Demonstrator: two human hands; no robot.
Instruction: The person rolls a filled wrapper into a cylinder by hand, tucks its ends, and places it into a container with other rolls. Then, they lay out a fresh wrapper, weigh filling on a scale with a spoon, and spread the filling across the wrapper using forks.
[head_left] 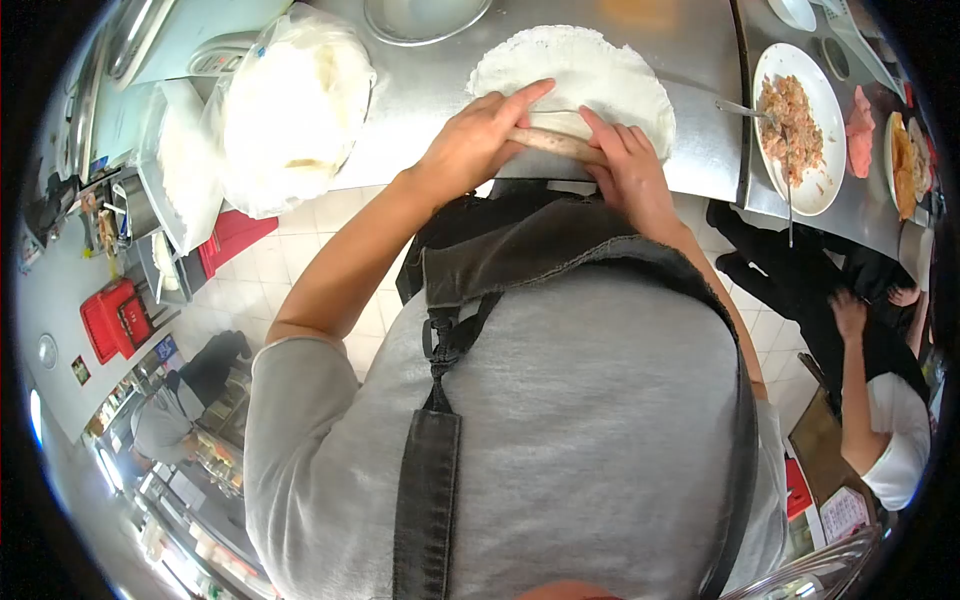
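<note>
On the steel counter in front of me lies a thin, round white wrapper sheet (590,65) with a slightly ragged edge. Along its near side runs a pale, brownish-tinted roll (557,145); whether it has filling inside is hidden. My left hand (490,130) is closed on the roll's left end, index finger stretched over the sheet. My right hand (630,165) grips the right end, its thumb and fingers bent around it. Both hands are at the counter's front edge, close to my apron.
Left stands a large plastic-wrapped white stack (295,110), near a scale (220,58). A metal pan rim (425,40) shows at the back. Right, an oval plate (835,150) holds chopped filling and utensils, beside a pink cloth (860,125). Other people (885,400) are at both sides.
</note>
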